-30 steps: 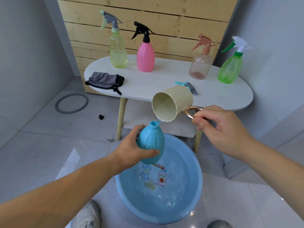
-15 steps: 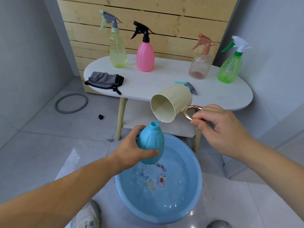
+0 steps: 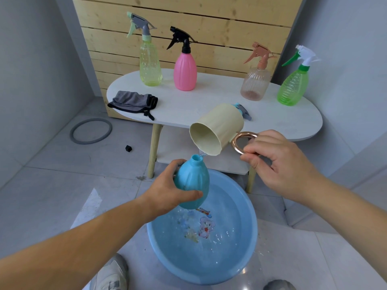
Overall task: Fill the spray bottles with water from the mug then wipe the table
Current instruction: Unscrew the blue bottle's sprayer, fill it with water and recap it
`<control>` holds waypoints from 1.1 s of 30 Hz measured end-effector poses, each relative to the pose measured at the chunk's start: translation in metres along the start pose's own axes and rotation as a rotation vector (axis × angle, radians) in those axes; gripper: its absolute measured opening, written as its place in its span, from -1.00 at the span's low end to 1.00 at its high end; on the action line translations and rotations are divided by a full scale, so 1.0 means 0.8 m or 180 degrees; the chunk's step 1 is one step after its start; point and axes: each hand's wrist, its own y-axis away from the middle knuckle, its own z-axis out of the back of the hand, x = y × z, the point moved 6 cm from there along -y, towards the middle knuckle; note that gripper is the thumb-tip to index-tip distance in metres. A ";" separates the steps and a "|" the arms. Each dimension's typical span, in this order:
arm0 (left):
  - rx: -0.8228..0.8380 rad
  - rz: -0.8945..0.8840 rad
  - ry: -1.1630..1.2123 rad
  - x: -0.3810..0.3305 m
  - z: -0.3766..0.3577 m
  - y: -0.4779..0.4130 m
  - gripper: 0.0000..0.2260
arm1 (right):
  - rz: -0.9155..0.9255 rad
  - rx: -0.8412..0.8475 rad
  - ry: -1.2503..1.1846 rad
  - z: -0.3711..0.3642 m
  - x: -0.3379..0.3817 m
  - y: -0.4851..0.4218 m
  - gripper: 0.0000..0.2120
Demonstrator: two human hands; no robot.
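Observation:
My left hand [image 3: 167, 191] grips an uncapped blue spray bottle [image 3: 192, 181] upright above the blue basin [image 3: 159, 243]. My right hand [image 3: 278, 166] pinches the copper ring handle of a cream mug [image 3: 217, 128], tipped steeply with its mouth down and to the left. A thin trickle of water runs from the mug's rim to the bottle's neck, and some spills into the basin. The bottle's blue spray head [image 3: 243, 110] lies on the white table [image 3: 188, 105], partly hidden behind the mug. A grey cloth [image 3: 132, 101] lies at the table's left end.
Yellow-green [image 3: 149, 65], pink [image 3: 185, 70], peach [image 3: 254, 82] and green [image 3: 293, 86] spray bottles stand along the table's back. The basin holds water and sits on the tiled floor by my shoes. A grey ring [image 3: 91, 131] and a small black piece [image 3: 128, 148] lie on the floor at left.
The mug has tipped a little further and shifted slightly left over the bottle's neck. Ripples in the basin have grown. My left hand keeps the bottle still.

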 end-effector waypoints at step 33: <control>-0.0052 0.0208 -0.0144 0.037 0.004 -0.003 -0.32 | -0.3509 0.1273 -0.1704 -0.260 -0.155 0.148 -0.70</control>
